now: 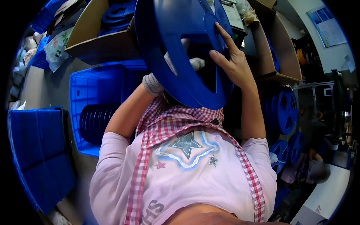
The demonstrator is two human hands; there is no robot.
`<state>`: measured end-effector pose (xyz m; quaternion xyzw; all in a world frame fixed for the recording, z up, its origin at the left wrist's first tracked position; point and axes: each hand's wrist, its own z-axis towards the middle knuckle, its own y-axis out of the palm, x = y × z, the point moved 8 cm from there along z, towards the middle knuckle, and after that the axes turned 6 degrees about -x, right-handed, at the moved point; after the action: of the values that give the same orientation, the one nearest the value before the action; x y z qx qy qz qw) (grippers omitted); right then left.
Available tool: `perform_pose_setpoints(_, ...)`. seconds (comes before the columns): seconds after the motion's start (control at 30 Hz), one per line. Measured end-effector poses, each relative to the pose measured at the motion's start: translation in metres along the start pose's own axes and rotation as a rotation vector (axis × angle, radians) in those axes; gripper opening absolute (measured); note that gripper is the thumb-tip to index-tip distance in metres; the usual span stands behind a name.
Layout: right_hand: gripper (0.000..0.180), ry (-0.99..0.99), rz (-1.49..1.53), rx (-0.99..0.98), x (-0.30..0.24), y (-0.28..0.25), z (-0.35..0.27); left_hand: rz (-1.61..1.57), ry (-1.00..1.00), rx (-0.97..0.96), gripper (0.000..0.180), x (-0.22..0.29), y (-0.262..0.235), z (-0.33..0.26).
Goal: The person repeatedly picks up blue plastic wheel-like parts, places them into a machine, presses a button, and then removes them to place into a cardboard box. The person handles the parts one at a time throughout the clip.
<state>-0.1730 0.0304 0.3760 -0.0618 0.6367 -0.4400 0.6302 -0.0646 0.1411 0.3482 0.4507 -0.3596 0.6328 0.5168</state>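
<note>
A large blue plastic reel (187, 88) with wide cut-outs is held up tilted in front of my chest, its upper part running out of view. My left hand (171, 64), in a pale knitted glove, reaches behind the reel and supports it; the gloved fingers show through a cut-out, the rest is hidden. Bare, my right hand (237, 65) grips the reel at its right side. Its thumb and index finger lie across the face near the hub, and the other fingers are out of sight.
Beyond the reel, a cardboard box (93, 51) holds blue reels. A blue crate (84, 84) at the left contains a row of dark discs. Another cardboard box (279, 43) stands at right, above stacked blue reels (287, 110). A blue bin (41, 150) stands far left; another person (300, 170) is at lower right.
</note>
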Motion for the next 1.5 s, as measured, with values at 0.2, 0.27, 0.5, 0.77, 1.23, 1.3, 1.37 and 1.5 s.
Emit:
perform_pose_setpoints(0.2,0.078,-0.059,-0.296,-0.111,0.027,-0.045,0.076,-0.614,0.125,-0.247,0.031,-0.047,-0.061,0.065)
perform_pose_setpoints(0.27,0.075,-0.053,-0.354,-0.153,0.044,-0.06,0.125,-0.679,0.167,-0.202,0.027,-0.041,-0.094,0.096)
perform_pose_setpoints(0.5,0.074,0.009,-0.584,-0.266,0.063,-0.08,0.272,0.621,0.33,0.069,0.025,-0.053,-0.166,0.165)
perform_pose_setpoints(0.77,0.075,-0.131,-0.62,-0.334,0.074,-0.06,0.304,1.443,0.298,0.028,0.034,-0.055,-0.159,0.152)
perform_pose_setpoints(1.23,0.073,0.067,-0.691,-0.37,0.078,-0.07,0.291,-0.201,-0.281,0.159,0.045,-0.063,-0.141,0.12)
perform_pose_setpoints(1.3,0.063,0.023,-0.74,-0.186,0.064,-0.086,0.28,0.24,-0.201,0.248,0.05,-0.043,-0.154,0.101)
perform_pose_setpoints(1.37,0.051,-0.683,-1.306,0.09,0.069,-0.096,0.236,0.741,0.015,0.3,0.055,-0.023,-0.16,0.082)
perform_pose_setpoints(1.5,0.092,-0.353,-0.644,0.286,0.087,-0.122,0.115,1.282,-0.155,0.321,0.08,-0.032,-0.144,0.053)
